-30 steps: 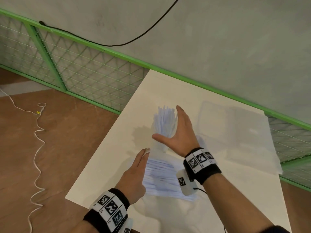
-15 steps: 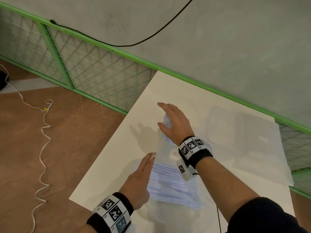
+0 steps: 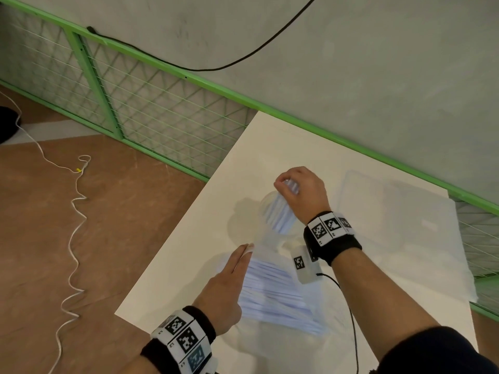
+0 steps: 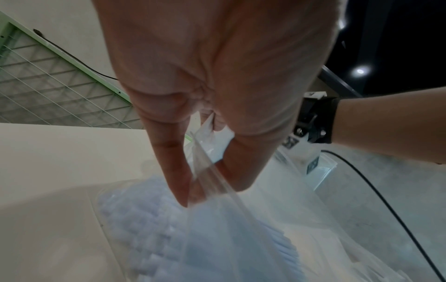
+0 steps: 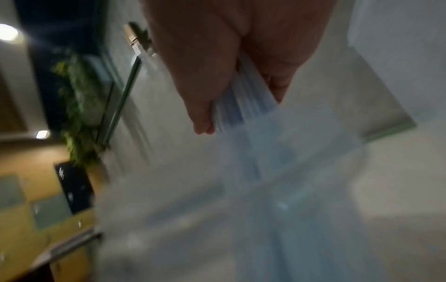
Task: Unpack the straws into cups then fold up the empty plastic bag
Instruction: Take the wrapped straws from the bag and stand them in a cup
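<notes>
White straws (image 3: 280,211) slant upward into right hand (image 3: 302,190).

We see a white table (image 3: 189,265) against a grey wall (image 3: 351,63); a green mesh fence (image 3: 135,109) runs along the wall's base, brown floor (image 3: 108,238) beside the table, possibly foliage beyond.

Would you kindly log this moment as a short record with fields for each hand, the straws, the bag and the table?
right hand: fingers curled round a bundle of straws standing in a clear cup
left hand: pinches the edge of the plastic bag
plastic bag: lies on the table, many straws inside
table: white; a second flat clear bag lies on its far right
task state: bag not yet empty
</notes>
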`<state>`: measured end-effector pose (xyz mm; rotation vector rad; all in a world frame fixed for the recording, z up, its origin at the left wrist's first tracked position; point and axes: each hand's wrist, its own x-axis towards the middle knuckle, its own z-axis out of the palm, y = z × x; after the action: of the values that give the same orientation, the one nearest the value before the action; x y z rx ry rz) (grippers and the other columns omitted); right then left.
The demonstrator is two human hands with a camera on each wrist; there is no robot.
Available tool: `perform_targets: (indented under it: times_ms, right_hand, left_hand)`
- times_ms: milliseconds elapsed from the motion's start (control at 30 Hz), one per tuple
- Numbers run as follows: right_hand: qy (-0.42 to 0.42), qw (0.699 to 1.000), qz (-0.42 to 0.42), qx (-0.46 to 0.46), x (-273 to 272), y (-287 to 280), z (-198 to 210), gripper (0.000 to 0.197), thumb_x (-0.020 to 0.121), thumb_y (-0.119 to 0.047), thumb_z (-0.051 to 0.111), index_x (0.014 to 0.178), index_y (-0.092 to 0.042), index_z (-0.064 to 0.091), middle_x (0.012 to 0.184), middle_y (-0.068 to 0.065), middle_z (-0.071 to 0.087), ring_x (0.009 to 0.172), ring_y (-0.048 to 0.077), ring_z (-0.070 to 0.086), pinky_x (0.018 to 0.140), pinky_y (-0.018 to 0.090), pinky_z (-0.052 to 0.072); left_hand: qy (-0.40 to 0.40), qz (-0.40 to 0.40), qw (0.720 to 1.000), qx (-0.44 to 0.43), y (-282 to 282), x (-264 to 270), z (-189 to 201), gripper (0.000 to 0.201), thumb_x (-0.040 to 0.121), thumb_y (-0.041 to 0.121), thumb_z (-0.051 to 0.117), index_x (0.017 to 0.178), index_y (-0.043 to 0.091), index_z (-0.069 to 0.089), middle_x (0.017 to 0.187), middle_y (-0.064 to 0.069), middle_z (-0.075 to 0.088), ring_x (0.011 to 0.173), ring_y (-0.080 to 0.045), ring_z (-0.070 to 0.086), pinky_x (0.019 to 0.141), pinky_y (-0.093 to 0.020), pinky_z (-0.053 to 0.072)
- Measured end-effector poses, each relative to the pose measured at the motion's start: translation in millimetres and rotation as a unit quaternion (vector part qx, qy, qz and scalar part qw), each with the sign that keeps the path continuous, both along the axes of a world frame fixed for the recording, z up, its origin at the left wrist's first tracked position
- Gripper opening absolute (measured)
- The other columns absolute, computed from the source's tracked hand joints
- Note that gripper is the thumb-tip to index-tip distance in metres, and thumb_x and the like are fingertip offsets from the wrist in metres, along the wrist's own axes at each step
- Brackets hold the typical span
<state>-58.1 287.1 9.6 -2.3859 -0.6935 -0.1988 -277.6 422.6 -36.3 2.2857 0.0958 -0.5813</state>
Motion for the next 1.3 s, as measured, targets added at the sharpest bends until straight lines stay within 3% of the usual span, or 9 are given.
perform_targets:
  times_ms: [100, 200, 567, 800, 867, 967, 1100, 1200, 1300]
  right_hand:
    - [-0.056, 0.998, 0.011, -0.04, -0.1, -4.8, -8.5, 0.024, 0.088, -0.025, 0.07, 0.111, -0.022, 0.069, 0.12, 0.001, 0.06, 0.105, 0.023, 0.052, 0.089, 0.02, 0.031]
    - [-0.07, 0.993, 0.059, -0.073, -1.4, -2.2, -14.2, 0.028, 0.089, -0.033, 0.069, 0.115, -0.023, 0.068, 0.124, -0.001, 0.061, 0.111, 0.023, 0.053, 0.095, 0.03, 0.042]
    - [-0.071, 0.995, 0.033, -0.061, 4.5, 8.7, -8.2, 0.023, 0.091, -0.028, 0.068, 0.081, -0.007, 0.065, 0.076, 0.008, 0.061, 0.073, 0.026, 0.053, 0.068, 0.026, 0.031]
    - [0.008, 0.974, -0.012, -0.226, -7.3, 10.1, 11.4, 0.038, 0.1, -0.049, 0.037, 0.12, -0.029, 0.062, 0.132, -0.004, 0.055, 0.125, 0.022, 0.043, 0.096, 0.039, 0.028]
    - [-0.046, 0.987, -0.027, -0.152, -23.5, 6.9, 28.1, 0.036, 0.1, -0.044, 0.035, 0.122, -0.03, 0.06, 0.135, -0.006, 0.051, 0.128, 0.019, 0.039, 0.096, 0.04, 0.026]
    - [-0.137, 0.989, 0.042, -0.023, -68.9, -3.0, 47.3, 0.025, 0.087, -0.01, 0.049, 0.105, -0.015, 0.066, 0.109, 0.002, 0.064, 0.1, 0.023, 0.056, 0.082, 0.036, 0.039]
    - [0.018, 0.981, 0.156, -0.114, -151.6, -18.7, 19.9, 0.031, 0.083, -0.009, 0.039, 0.096, -0.015, 0.067, 0.086, 0.004, 0.066, 0.074, 0.024, 0.062, 0.065, 0.035, 0.052]
    - [0.182, 0.932, 0.137, -0.281, -176.4, -39.7, -26.7, 0.04, 0.09, -0.008, 0.042, 0.125, -0.017, 0.057, 0.117, 0.007, 0.06, 0.102, 0.031, 0.059, 0.083, 0.043, 0.049]
    - [0.191, 0.917, 0.084, -0.34, -184.0, -60.3, -59.6, 0.049, 0.089, -0.009, 0.053, 0.137, -0.013, 0.046, 0.127, 0.009, 0.053, 0.109, 0.034, 0.054, 0.086, 0.046, 0.049]
  left_hand:
    - [-0.003, -0.001, 1.0, -0.003, 0.2, -0.3, 1.6, 0.108, 0.075, -0.009, 0.048, 0.153, 0.036, -0.012, 0.154, 0.031, -0.024, 0.08, -0.017, 0.061, 0.056, -0.013, 0.037]
    - [0.0, -0.002, 1.0, 0.0, -0.8, -0.3, 4.1, 0.106, 0.077, -0.009, 0.047, 0.153, 0.034, -0.012, 0.155, 0.029, -0.023, 0.077, -0.014, 0.057, 0.053, -0.011, 0.035]
    - [-0.004, -0.007, 1.0, 0.02, -2.5, -2.0, 5.9, 0.106, 0.078, -0.009, 0.049, 0.154, 0.033, -0.012, 0.155, 0.027, -0.023, 0.065, -0.01, 0.049, 0.051, -0.012, 0.034]
    - [-0.014, -0.006, 1.0, -0.002, -2.8, -0.7, 2.6, 0.108, 0.076, -0.01, 0.049, 0.153, 0.034, -0.012, 0.152, 0.032, -0.024, 0.074, -0.013, 0.054, 0.055, -0.011, 0.036]
    - [-0.026, -0.002, 0.999, -0.019, -2.6, -0.7, 0.6, 0.108, 0.074, -0.011, 0.049, 0.154, 0.032, -0.01, 0.155, 0.028, -0.022, 0.091, -0.013, 0.058, 0.062, -0.011, 0.04]
    - [-0.045, -0.008, 0.998, -0.04, -5.1, 0.6, -2.9, 0.109, 0.072, -0.011, 0.048, 0.154, 0.031, -0.009, 0.156, 0.025, -0.02, 0.127, -0.018, 0.045, 0.094, -0.021, 0.046]
    - [-0.055, -0.015, 0.997, -0.047, -10.4, 5.6, -5.3, 0.111, 0.073, -0.011, 0.051, 0.152, 0.033, -0.013, 0.158, 0.019, -0.018, 0.118, -0.017, 0.05, 0.084, -0.015, 0.045]
    - [-0.069, -0.037, 0.994, -0.082, -18.1, 8.1, -7.0, 0.115, 0.072, -0.014, 0.052, 0.149, 0.038, -0.017, 0.158, 0.021, -0.018, 0.147, -0.007, 0.015, 0.108, -0.025, 0.039]
    - [-0.076, -0.042, 0.992, -0.086, -29.0, 10.6, -5.5, 0.115, 0.071, -0.012, 0.054, 0.151, 0.037, -0.013, 0.157, 0.024, -0.018, 0.144, -0.007, 0.021, 0.089, -0.015, 0.042]
